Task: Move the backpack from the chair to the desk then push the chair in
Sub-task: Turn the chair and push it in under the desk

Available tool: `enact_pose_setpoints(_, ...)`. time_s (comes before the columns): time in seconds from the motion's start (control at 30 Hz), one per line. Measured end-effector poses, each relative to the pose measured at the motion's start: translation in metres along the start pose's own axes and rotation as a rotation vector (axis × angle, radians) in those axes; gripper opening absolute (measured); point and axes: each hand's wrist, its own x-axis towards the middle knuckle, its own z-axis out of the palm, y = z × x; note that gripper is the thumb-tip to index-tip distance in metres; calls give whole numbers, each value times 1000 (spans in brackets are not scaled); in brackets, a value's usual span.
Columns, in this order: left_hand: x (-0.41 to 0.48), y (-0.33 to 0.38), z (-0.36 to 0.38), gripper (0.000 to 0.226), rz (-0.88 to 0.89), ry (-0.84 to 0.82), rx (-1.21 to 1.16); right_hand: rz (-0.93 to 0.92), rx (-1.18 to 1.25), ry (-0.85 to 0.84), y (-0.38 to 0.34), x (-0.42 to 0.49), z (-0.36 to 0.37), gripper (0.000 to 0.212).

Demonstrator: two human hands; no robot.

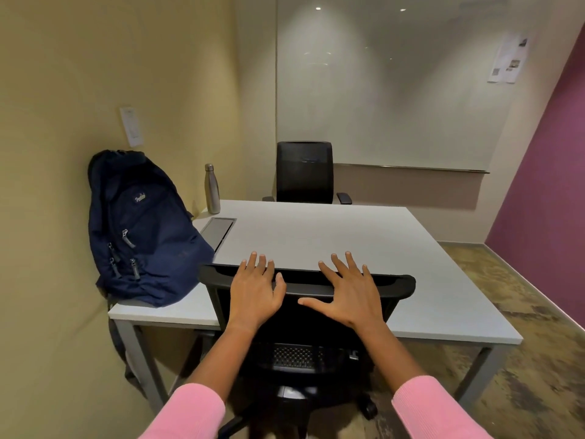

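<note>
A navy blue backpack [144, 231] stands upright on the left end of the white desk [348, 245], leaning against the beige wall. A black mesh office chair [311, 318] stands at the desk's near edge, its backrest top overlapping the desktop edge and its seat under the desk. My left hand [254, 291] lies flat on the top of the backrest, fingers spread. My right hand [349, 294] rests on the same top rail further right, fingers also spread. Neither hand holds anything.
A steel water bottle [212, 189] stands at the desk's far left corner beside a grey cable hatch [218, 231]. A second black chair [304, 172] sits at the far side. A purple wall [550, 191] bounds the right; patterned carpet [506, 312] lies beyond the desk.
</note>
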Motion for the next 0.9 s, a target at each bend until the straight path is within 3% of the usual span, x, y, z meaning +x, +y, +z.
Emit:
enact_pose_setpoints(0.13, -1, -2, 1, 73, 36, 7, -17, 18, -30, -20, -2, -2, -3, 114)
enact_pose_setpoints(0.37, -4, -7, 6, 48, 85, 2, -25, 96, -56, -17, -9, -13, -7, 110)
enact_pose_setpoints(0.77, -19, 0, -3, 48, 31, -19, 15, 192, 33, 9, -26, -30, -4, 121)
enact_pose_setpoints(0.83, -26, 5, -4, 48, 31, -27, 11, 176, 34, 6, -28, -35, -3, 114)
enact_pose_setpoints(0.9, -35, 10, -3, 50, 38, -36, -18, 157, 39, 8, -30, -40, -2, 93)
